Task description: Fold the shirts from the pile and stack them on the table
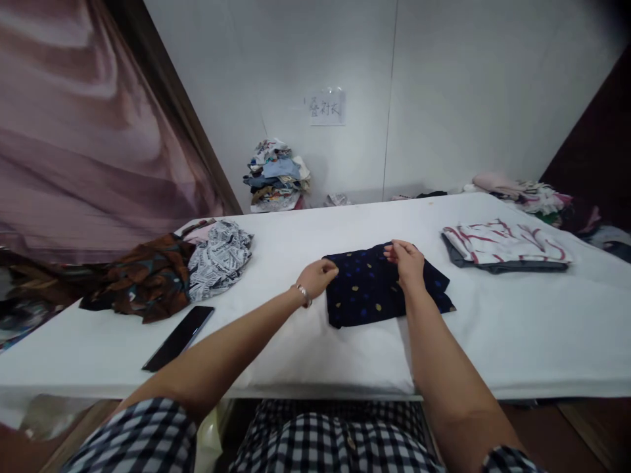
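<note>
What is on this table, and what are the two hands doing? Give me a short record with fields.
left hand: pinches the left edge of the dark dotted garment
right hand: grips the garment's far edge
table: white
folded striped garment: right of the hands
newsprint cloth: left, beside a brown patterned cloth
black phone: near left edge
clothes pile: by the wall

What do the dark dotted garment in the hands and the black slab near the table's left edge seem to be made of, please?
Dark dotted garment: thin woven or knit fabric, matte; it folds flat with soft creases. Black slab: likely a phone, glass-fronted, glossy; its face reflects light. Exact fibre cannot be told.
</note>
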Action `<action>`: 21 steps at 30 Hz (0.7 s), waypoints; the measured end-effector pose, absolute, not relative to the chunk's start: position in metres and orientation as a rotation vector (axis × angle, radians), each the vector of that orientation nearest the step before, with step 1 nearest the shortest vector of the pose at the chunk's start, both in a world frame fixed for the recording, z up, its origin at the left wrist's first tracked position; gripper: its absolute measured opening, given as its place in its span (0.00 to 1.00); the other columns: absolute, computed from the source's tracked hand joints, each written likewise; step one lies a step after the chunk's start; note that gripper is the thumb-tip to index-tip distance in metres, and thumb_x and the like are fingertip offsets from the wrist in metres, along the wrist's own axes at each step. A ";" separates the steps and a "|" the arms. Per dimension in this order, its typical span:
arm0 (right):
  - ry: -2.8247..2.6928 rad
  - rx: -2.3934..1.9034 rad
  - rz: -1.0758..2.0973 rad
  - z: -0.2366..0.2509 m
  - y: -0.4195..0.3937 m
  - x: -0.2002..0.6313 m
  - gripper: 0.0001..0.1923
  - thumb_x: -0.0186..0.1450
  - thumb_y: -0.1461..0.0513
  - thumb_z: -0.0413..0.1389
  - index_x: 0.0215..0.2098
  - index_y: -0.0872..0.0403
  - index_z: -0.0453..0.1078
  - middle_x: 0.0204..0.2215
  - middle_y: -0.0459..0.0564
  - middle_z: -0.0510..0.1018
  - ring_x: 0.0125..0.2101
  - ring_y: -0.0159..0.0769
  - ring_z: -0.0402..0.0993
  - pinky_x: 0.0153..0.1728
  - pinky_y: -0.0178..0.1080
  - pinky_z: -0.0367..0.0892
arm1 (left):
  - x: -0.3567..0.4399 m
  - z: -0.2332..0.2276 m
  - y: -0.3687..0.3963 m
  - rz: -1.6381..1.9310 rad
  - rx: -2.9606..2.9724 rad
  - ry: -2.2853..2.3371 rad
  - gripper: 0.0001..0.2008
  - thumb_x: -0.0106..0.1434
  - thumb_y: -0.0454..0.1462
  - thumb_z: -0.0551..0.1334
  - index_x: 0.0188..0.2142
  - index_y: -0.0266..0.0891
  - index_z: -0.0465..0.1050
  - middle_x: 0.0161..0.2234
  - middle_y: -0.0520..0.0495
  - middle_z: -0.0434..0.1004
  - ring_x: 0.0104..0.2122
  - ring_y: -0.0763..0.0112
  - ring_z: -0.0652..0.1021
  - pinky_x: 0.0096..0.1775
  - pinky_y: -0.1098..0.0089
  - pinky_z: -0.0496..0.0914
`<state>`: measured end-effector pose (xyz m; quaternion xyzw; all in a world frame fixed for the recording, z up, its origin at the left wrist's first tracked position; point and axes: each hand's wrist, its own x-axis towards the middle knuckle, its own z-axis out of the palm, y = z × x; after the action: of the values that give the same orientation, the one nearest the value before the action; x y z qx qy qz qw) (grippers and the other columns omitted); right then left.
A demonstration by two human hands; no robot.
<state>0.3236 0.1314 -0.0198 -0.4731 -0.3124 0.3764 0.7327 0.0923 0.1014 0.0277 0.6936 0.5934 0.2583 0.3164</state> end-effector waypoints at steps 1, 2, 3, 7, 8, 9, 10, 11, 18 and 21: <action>-0.684 -1.042 0.829 -0.018 0.132 0.326 0.12 0.53 0.57 0.60 0.32 0.57 0.74 0.24 0.47 0.79 0.23 0.31 0.75 0.25 0.33 0.68 | 0.087 0.013 0.093 0.664 1.878 1.591 0.09 0.60 0.39 0.61 0.39 0.39 0.75 0.35 0.47 0.77 0.30 0.70 0.75 0.34 0.69 0.72; -0.690 -1.042 0.830 -0.017 0.132 0.327 0.12 0.52 0.58 0.60 0.33 0.57 0.74 0.24 0.47 0.79 0.23 0.31 0.75 0.25 0.33 0.68 | 0.081 0.000 0.085 0.653 1.939 1.607 0.08 0.59 0.39 0.61 0.37 0.40 0.75 0.33 0.48 0.76 0.31 0.70 0.75 0.36 0.68 0.72; -0.701 -1.041 0.832 -0.015 0.132 0.328 0.12 0.53 0.58 0.60 0.33 0.57 0.74 0.24 0.47 0.79 0.23 0.31 0.75 0.25 0.33 0.68 | 0.077 -0.012 0.078 0.652 1.997 1.605 0.08 0.59 0.39 0.62 0.37 0.41 0.76 0.33 0.49 0.75 0.31 0.70 0.75 0.37 0.68 0.71; -0.777 -1.072 0.875 -0.010 0.122 0.327 0.13 0.54 0.57 0.59 0.34 0.56 0.74 0.26 0.48 0.80 0.25 0.32 0.75 0.27 0.34 0.69 | 0.068 -0.029 0.072 0.705 2.123 1.576 0.09 0.60 0.39 0.60 0.39 0.42 0.75 0.34 0.50 0.74 0.31 0.71 0.74 0.38 0.68 0.71; -0.814 -1.104 0.894 -0.010 0.116 0.328 0.14 0.55 0.56 0.58 0.35 0.56 0.74 0.27 0.49 0.80 0.25 0.32 0.76 0.27 0.35 0.69 | 0.066 -0.028 0.077 0.719 2.133 1.584 0.09 0.61 0.38 0.59 0.39 0.41 0.75 0.35 0.49 0.74 0.32 0.71 0.75 0.38 0.68 0.72; -0.868 -1.154 0.908 -0.010 0.107 0.329 0.15 0.55 0.56 0.57 0.37 0.56 0.74 0.29 0.49 0.80 0.26 0.33 0.76 0.28 0.35 0.69 | 0.065 -0.025 0.084 0.724 2.153 1.598 0.09 0.61 0.38 0.59 0.39 0.41 0.75 0.36 0.49 0.75 0.33 0.70 0.75 0.39 0.68 0.72; -0.944 -1.218 0.906 -0.012 0.096 0.330 0.15 0.56 0.55 0.57 0.39 0.55 0.74 0.30 0.49 0.80 0.26 0.33 0.75 0.28 0.36 0.68 | 0.065 -0.020 0.092 0.720 2.180 1.614 0.09 0.62 0.38 0.58 0.39 0.40 0.75 0.38 0.47 0.76 0.35 0.69 0.76 0.41 0.67 0.72; -1.041 -1.294 0.878 -0.014 0.083 0.332 0.16 0.58 0.54 0.56 0.40 0.55 0.74 0.30 0.49 0.80 0.27 0.34 0.75 0.28 0.36 0.68 | 0.066 -0.016 0.102 0.709 2.212 1.625 0.10 0.63 0.38 0.57 0.40 0.40 0.75 0.40 0.46 0.76 0.37 0.68 0.76 0.42 0.66 0.72; -1.620 -1.750 0.428 -0.047 -0.008 0.320 0.21 0.62 0.53 0.56 0.52 0.51 0.70 0.44 0.52 0.76 0.34 0.37 0.74 0.37 0.40 0.68 | 0.130 0.002 0.162 0.502 2.449 1.399 0.16 0.66 0.41 0.54 0.50 0.43 0.73 0.55 0.47 0.73 0.56 0.66 0.70 0.60 0.67 0.60; -1.783 -1.833 0.393 -0.056 -0.015 0.311 0.25 0.63 0.59 0.55 0.59 0.48 0.64 0.51 0.53 0.72 0.41 0.39 0.74 0.39 0.38 0.67 | 0.161 -0.003 0.178 0.329 2.521 1.298 0.19 0.66 0.43 0.54 0.54 0.44 0.70 0.61 0.48 0.65 0.62 0.65 0.63 0.63 0.67 0.54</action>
<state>0.3108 -0.0146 -0.0558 -0.6814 -0.6629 0.1461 0.2736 0.1613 0.1783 -0.0034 0.8741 0.4500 0.1140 0.1433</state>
